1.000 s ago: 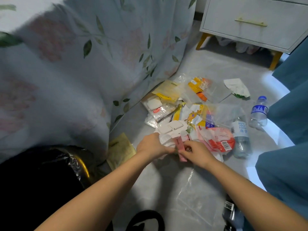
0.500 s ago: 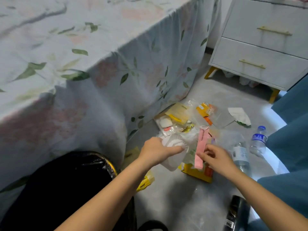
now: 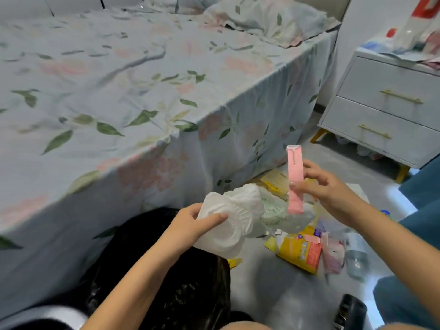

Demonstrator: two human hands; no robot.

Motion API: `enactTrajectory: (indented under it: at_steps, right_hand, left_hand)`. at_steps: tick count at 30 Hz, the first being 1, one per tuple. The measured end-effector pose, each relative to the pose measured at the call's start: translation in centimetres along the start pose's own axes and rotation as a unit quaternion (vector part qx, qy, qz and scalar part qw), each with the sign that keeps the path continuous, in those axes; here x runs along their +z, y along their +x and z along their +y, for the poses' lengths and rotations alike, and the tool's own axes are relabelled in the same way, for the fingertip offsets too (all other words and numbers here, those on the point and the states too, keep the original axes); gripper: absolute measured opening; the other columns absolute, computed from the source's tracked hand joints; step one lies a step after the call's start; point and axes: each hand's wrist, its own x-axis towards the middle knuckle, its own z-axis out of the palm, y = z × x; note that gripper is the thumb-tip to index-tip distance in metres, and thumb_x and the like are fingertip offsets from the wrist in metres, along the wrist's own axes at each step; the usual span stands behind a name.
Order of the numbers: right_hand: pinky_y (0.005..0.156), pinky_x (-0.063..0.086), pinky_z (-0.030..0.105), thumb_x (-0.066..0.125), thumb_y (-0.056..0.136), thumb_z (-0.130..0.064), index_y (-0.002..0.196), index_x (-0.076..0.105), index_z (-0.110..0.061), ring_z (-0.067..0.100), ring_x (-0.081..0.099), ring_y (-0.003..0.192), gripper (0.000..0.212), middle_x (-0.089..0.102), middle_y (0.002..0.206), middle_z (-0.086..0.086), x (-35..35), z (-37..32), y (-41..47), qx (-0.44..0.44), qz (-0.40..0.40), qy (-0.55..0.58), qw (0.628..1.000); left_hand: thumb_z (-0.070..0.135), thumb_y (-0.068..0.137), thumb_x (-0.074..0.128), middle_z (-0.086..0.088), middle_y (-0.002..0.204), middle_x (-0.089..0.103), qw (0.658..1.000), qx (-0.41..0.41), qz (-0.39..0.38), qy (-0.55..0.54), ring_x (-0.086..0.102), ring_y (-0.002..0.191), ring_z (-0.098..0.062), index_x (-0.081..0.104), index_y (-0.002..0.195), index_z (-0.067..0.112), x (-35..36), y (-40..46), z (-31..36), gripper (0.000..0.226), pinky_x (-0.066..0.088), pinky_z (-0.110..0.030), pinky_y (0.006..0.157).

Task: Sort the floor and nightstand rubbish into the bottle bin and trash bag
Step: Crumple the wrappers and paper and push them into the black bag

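My left hand (image 3: 190,223) grips a bunch of white crumpled wrappers (image 3: 234,217) just above the black trash bag (image 3: 166,277), which stands open below it. My right hand (image 3: 321,186) holds a long pink wrapper strip (image 3: 295,179) upright, to the right of the white bunch. On the grey floor beneath lie a yellow-and-orange packet (image 3: 301,251), a pinkish clear packet (image 3: 333,254) and a clear plastic bottle (image 3: 356,254). More yellow packets (image 3: 275,181) lie by the bed skirt.
The bed with a floral sheet (image 3: 119,91) fills the left. A white nightstand (image 3: 390,110) with rubbish on top (image 3: 409,41) stands at the right. A dark bottle-like object (image 3: 350,310) lies at the bottom right, beside my teal-clad knee (image 3: 409,303).
Both hands have risen from the floor pile: the left carries the white wrappers over the black bag, the right lifts the pink strip. The view has tilted up toward the bed and nightstand.
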Motion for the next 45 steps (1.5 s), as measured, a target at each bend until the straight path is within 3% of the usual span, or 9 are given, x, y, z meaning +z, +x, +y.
enactTrajectory:
  at_steps: [5,8,11,22,25,31,37,41,45]
  right_hand:
    - [0.105,0.032,0.026,0.082,0.067,-0.017,0.068,0.071,-0.016,-0.011,0.038,0.128,0.011,0.038,0.140,-0.033,4.8,-4.7,-0.6,0.022,-0.213,-0.077,0.974]
    - [0.106,0.036,0.034,0.085,0.066,-0.018,0.074,0.071,-0.015,0.007,0.054,0.118,0.017,0.063,0.123,-0.003,8.2,-4.8,-0.8,0.011,-0.278,-0.117,0.953]
    - [0.089,0.049,0.037,0.080,0.066,-0.010,0.088,0.069,-0.001,0.014,0.063,0.089,0.026,0.069,0.093,0.009,11.3,-4.2,-1.5,0.013,-0.275,-0.088,0.957]
    - [0.086,0.052,0.028,0.076,0.077,-0.008,0.109,0.058,-0.028,0.007,0.067,0.096,0.042,0.069,0.105,-0.009,14.6,-3.1,-2.5,-0.030,-0.077,-0.064,0.995]
    - [0.090,0.053,0.033,0.074,0.078,-0.005,0.104,0.065,-0.024,0.007,0.067,0.094,0.033,0.071,0.102,-0.009,14.3,-2.7,-2.9,-0.021,-0.039,-0.073,0.996]
    - [0.092,0.052,0.040,0.078,0.075,-0.012,0.109,0.064,-0.018,0.010,0.066,0.098,0.037,0.070,0.104,-0.009,14.2,-2.7,-3.2,-0.007,-0.021,-0.108,0.994]
    - [0.084,0.049,0.028,0.079,0.073,-0.021,0.108,0.063,-0.024,0.009,0.062,0.099,0.038,0.067,0.104,-0.016,14.7,-3.4,-2.8,-0.037,0.010,-0.173,0.984]
    - [0.062,0.036,0.010,0.079,0.073,-0.025,0.110,0.063,-0.022,0.008,0.055,0.088,0.040,0.062,0.096,-0.014,15.2,-3.7,-2.6,-0.069,0.033,-0.277,0.958]
    - [0.058,0.039,0.012,0.077,0.073,-0.027,0.107,0.061,-0.025,0.010,0.057,0.078,0.038,0.067,0.091,-0.007,16.2,-3.9,-2.7,-0.083,0.000,-0.324,0.942]
  left_hand:
    - [0.053,0.053,0.072,-0.001,0.087,0.076,0.997,0.011,-0.017,-0.078,0.070,0.078,-0.013,0.073,0.088,0.017,-3.7,-3.5,0.1,0.050,0.052,-0.023,0.071]
    - [0.044,0.051,0.072,-0.006,0.087,0.075,0.985,0.001,-0.023,-0.169,0.070,0.075,-0.015,0.071,0.094,0.009,-5.2,-4.9,-0.1,0.056,0.055,-0.021,0.066]
    - [0.034,0.061,0.066,-0.010,0.094,0.075,0.965,-0.032,-0.040,-0.257,0.072,0.079,-0.017,0.067,0.107,0.006,-6.2,-6.6,0.1,0.054,0.057,-0.023,0.067]
    - [0.043,0.074,0.055,-0.002,0.079,0.074,0.933,-0.047,0.088,-0.347,0.070,0.066,-0.013,0.066,0.095,0.014,-9.7,-11.0,-2.5,0.038,0.054,-0.028,0.062]
    - [0.037,0.088,0.054,-0.004,0.083,0.075,0.933,-0.085,0.140,-0.322,0.071,0.068,-0.014,0.068,0.097,0.012,-10.8,-11.3,-4.0,0.029,0.052,-0.033,0.071]
    - [0.049,0.051,0.087,-0.012,0.089,0.076,0.947,-0.206,0.151,-0.195,0.072,0.081,-0.027,0.073,0.097,0.002,-9.9,-8.7,-9.3,0.066,0.055,-0.035,0.071]
    - [0.064,0.065,0.074,-0.006,0.098,0.072,0.954,-0.244,0.126,0.118,0.068,0.089,-0.018,0.071,0.098,0.010,-7.6,-6.4,-11.5,0.063,0.055,-0.032,0.082]
    - [0.048,0.073,0.077,-0.005,0.131,0.057,0.957,-0.096,0.232,0.143,0.058,0.115,-0.019,0.055,0.130,0.011,-6.6,-6.3,-7.5,0.072,0.046,-0.025,0.094]
    - [0.032,0.079,0.076,0.010,0.099,0.072,0.959,0.099,0.266,0.003,0.066,0.083,0.003,0.070,0.103,0.022,-5.6,-7.3,-0.6,0.026,0.048,-0.008,0.071]
